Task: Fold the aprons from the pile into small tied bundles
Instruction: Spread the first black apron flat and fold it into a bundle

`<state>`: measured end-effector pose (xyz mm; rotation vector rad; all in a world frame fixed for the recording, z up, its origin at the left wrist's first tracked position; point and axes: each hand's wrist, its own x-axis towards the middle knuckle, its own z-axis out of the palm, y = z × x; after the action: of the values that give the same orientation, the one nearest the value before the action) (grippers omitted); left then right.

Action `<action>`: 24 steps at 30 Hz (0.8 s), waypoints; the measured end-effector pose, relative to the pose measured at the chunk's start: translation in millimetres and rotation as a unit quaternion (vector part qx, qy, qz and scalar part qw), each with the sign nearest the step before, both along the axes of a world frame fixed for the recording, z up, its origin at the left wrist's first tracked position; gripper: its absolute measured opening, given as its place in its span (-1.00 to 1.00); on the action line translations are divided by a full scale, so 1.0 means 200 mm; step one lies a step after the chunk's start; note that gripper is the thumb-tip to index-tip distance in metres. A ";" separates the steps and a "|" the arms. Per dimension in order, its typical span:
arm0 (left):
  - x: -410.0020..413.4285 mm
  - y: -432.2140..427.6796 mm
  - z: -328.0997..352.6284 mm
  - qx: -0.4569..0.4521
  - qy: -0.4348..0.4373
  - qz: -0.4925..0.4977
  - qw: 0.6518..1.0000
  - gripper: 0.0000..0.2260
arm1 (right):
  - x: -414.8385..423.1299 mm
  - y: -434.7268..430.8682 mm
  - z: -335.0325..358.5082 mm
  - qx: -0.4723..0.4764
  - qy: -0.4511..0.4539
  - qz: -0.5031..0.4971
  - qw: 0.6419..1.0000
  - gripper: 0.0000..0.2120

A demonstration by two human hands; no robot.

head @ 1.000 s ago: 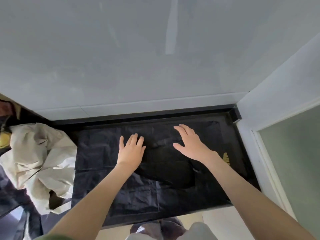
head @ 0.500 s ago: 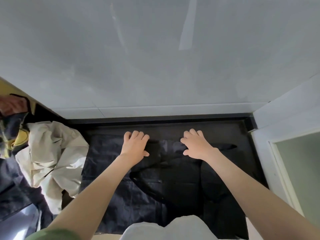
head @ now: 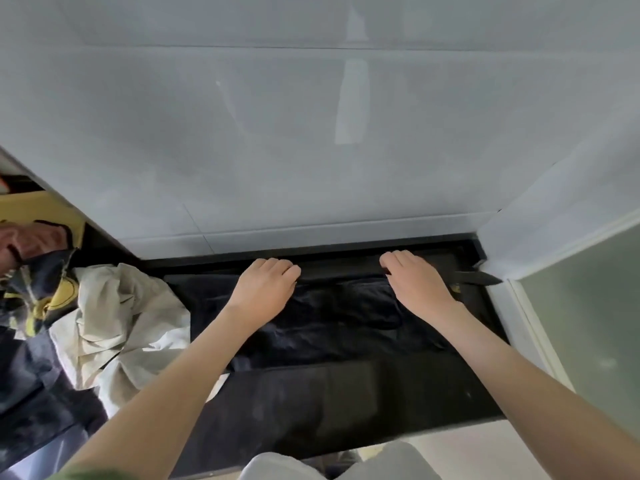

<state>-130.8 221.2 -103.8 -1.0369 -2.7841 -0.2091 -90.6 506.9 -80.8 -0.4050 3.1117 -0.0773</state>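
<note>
- Head view: the left hand (head: 265,289) curls its fingers down over the far edge of a crumpled black cloth apron (head: 346,313), gripping it.
- The right hand (head: 415,285) grips the same edge with curled fingers, well apart from the left.
- From under the fingers the apron spreads back toward the person over a glossy black countertop (head: 346,403).
- A thin black strap (head: 478,278) pokes out right of the right fingers.
- Left of the left fingers lies a rumpled pile of cream and dark aprons (head: 114,323).
</note>
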 end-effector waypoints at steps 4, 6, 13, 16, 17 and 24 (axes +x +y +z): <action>0.15 -0.02 -0.02 -0.118 -0.083 -0.098 0.985 -0.76 | 0.19 0.02 -0.07 0.023 -0.092 -0.002 0.995 -0.59; 0.20 -0.02 -0.05 -0.186 -0.144 -0.101 0.967 -0.66 | 0.25 0.02 -0.13 0.046 -0.124 -0.005 0.991 -0.54; 0.30 0.11 -0.10 -0.198 -0.281 -0.022 0.939 -0.55 | 0.39 0.05 -0.29 0.064 -0.203 -0.051 0.976 -0.45; 0.31 0.21 -0.16 -0.151 -0.215 -0.046 0.964 -0.55 | 0.45 0.08 -0.35 0.047 -0.208 -0.032 0.977 -0.48; 0.31 0.24 -0.19 -0.133 -0.202 -0.056 0.969 -0.56 | 0.46 0.08 -0.37 0.038 -0.206 -0.027 0.977 -0.49; 0.40 0.25 -0.45 -0.139 -0.224 -0.023 0.964 -0.42 | 0.58 0.16 -0.47 -0.029 -0.278 -0.018 0.960 -0.23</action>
<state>-50.2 270.8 -193.2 -1.2521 -3.2722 -0.0626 26.0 538.6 -175.5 -0.2675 2.5634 -0.2380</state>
